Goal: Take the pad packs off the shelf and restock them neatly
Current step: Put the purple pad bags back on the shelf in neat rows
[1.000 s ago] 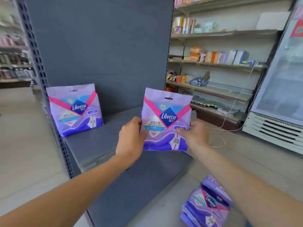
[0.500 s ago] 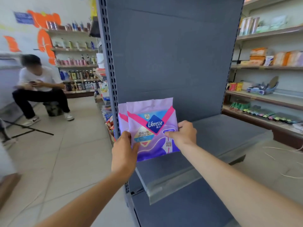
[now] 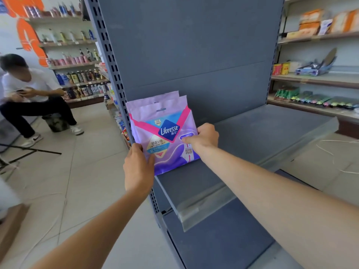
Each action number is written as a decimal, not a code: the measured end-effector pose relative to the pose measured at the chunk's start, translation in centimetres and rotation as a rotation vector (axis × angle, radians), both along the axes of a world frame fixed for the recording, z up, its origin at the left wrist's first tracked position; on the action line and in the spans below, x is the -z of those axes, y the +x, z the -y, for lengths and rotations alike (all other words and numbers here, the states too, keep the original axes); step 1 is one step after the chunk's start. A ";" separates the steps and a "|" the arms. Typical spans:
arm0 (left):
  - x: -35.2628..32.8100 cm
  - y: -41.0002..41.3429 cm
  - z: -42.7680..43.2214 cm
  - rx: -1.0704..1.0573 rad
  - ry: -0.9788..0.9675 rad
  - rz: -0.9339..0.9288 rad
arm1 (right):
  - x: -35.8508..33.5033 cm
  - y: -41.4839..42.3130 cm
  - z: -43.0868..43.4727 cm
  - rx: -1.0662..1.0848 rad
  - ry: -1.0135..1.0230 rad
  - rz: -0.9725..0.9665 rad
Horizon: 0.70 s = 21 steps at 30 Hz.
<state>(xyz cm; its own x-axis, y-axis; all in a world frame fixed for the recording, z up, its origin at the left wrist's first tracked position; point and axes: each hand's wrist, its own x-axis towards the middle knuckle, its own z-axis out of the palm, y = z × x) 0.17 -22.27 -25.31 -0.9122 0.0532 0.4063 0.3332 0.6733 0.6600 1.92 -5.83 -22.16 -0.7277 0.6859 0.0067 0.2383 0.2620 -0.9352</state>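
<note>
- Front pack (image 3: 167, 136), purple and pink with a "Libresse" logo, upright at the left end of the grey shelf (image 3: 262, 136), face toward the camera.
- Bottom edge down at the shelf surface; cannot tell whether it is resting there or just above.
- Rear pack (image 3: 153, 100) directly behind, same design, only its pale top and left edge showing above and beside the front pack; close against the back panel (image 3: 194, 45).
- Left hand (image 3: 138, 167) grasping the front pack at its lower left corner, thumb on the printed face, fingers hidden behind.
- Right hand (image 3: 206, 136) grasping the same pack at mid-height on its right edge, thumb pressed on the face, fingers curled round the back.
- Both forearms reaching in from the bottom of the view.
- Perforated post (image 3: 108, 61) just left of the packs.
- Clear strip (image 3: 252, 183) along the shelf's front edge.
- Far left: a person (image 3: 29, 90) in a white top and dark trousers, seated low on the tiled floor (image 3: 68, 181), well apart from the shelf.
- Rows of bottles (image 3: 77, 74) on wall shelving behind that person.
- Boxed goods (image 3: 314, 66) on shelving at the far right.
</note>
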 end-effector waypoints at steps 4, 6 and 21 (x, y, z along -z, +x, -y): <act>-0.4 0.1 -0.2 -0.089 -0.034 0.009 | -0.1 -0.6 0.3 0.016 0.053 0.023; -1.0 0.8 -0.4 -0.151 -0.082 -0.054 | -0.5 -0.1 0.3 -0.001 0.104 0.060; -5.3 10.1 -9.2 0.450 -0.574 -0.244 | -3.9 18.5 -7.0 -0.320 0.887 0.451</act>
<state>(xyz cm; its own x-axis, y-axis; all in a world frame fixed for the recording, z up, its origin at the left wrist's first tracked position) 10.24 -13.05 -19.99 -0.6407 0.6612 0.3904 0.7476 0.6531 0.1208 20.45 1.19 -18.27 -0.9345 0.3427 0.0957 0.3163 0.9233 -0.2181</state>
